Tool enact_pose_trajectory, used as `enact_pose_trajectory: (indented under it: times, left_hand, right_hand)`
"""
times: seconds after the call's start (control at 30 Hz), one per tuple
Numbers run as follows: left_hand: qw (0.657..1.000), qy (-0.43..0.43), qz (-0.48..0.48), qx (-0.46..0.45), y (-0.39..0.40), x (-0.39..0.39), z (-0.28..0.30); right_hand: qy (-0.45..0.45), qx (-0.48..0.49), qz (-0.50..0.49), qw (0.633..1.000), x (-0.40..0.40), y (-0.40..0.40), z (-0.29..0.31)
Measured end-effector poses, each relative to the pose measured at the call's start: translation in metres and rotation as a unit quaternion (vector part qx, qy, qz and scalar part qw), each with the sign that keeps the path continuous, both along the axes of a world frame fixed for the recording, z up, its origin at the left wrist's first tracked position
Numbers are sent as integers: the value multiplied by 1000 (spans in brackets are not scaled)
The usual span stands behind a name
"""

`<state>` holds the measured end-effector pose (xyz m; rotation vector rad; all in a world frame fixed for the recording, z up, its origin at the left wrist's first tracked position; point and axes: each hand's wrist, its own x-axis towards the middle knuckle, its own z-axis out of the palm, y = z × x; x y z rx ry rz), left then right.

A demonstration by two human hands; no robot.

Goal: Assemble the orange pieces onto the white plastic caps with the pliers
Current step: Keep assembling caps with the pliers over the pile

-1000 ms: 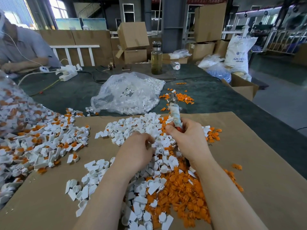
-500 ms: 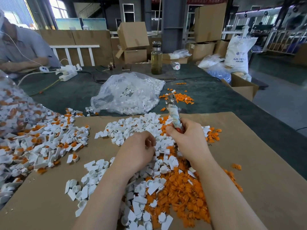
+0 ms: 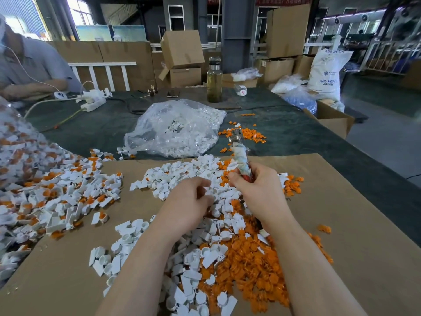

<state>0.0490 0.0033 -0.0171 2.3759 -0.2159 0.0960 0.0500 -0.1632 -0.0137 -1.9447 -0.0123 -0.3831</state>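
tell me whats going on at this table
A person is putting orange pieces onto white caps on a sheet of cardboard. The right hand grips the pliers, nose pointing away. The left hand picks through the loose caps. Finished caps lie heaped to the left.

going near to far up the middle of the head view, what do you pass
orange pieces → left hand among the white caps, right hand beside it gripping the pliers → clear bag of caps → glass bottle → cardboard boxes
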Motion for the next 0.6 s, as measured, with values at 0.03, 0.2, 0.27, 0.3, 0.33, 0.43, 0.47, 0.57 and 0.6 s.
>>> enact_pose_trajectory:
  times: [0.03, 0.2, 0.27, 0.3, 0.33, 0.43, 0.47, 0.57, 0.6]
  left_hand:
    - [1000, -4, -3, -20, 0, 0, 3]
    - [956, 88, 8, -281, -1, -1, 10]
    - [908, 131, 28, -398, -3, -2, 13]
    - [888, 138, 35, -436, -5, -2, 14]
    - [870, 141, 41, -470, -6, -2, 14]
    - [835, 145, 58, -528, -7, -2, 17]
    - [829, 147, 63, -535, -7, -2, 17]
    - [823, 147, 73, -543, -5, -2, 16]
    - [822, 145, 71, -546, -5, -2, 16]
  right_hand:
    - [0, 0, -1, 1000, 0, 0, 0]
    - [-4, 1, -2, 1000, 1, -1, 0]
    - [-4, -1, -2, 1000, 2, -1, -1]
    - [-5, 1, -2, 1000, 2, -1, -1]
    - [-6, 3, -2, 1000, 2, -1, -1]
    - [-5, 8, 3, 1000, 2, 0, -1]
    - [-3, 8, 5, 1000, 1, 0, -1]
    - [1, -5, 5, 1000, 0, 1, 0]
    - [0, -9, 6, 1000, 0, 1, 0]
